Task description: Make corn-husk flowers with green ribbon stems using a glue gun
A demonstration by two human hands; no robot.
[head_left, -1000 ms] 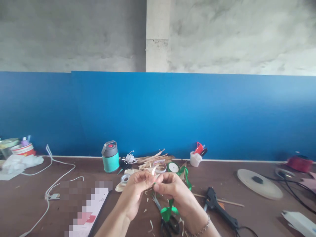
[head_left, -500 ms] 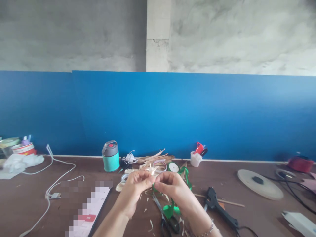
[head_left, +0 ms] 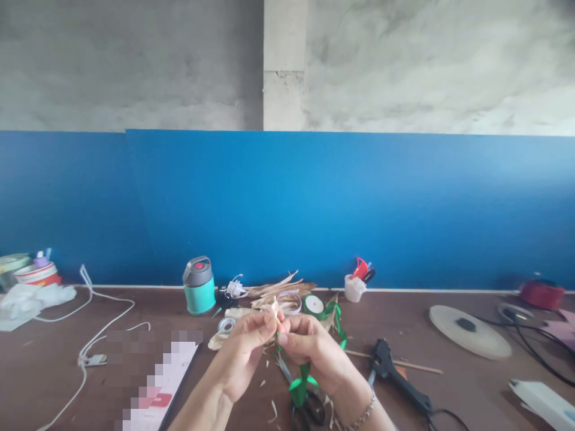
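My left hand (head_left: 247,344) is closed in a pinch on a small pale bundle of what looks like dried husk (head_left: 275,306); its tip sticks up above my fingertips. Right against it, my right hand (head_left: 309,341) pinches a green ribbon (head_left: 304,377), which shows at the fingertips and hangs below the hand. My fingers hide the spot where bundle and ribbon meet. Scissors (head_left: 309,410) lie on the table under my hands, partly behind the ribbon. A ribbon spool (head_left: 313,305) stands just beyond my right hand.
Dried husk strips (head_left: 281,286) are piled at the back. To the right lie a black glue gun (head_left: 395,374), a thin stick (head_left: 417,366) and a round lid (head_left: 469,332). A teal jar (head_left: 200,293), white cable (head_left: 105,326) and partly blurred-out phone or tablet (head_left: 168,383) are left.
The bundle's spread pale strips now show as a narrow upright tip between my fingers. The green ribbon hangs more visibly below my right hand. The view has shifted slightly.
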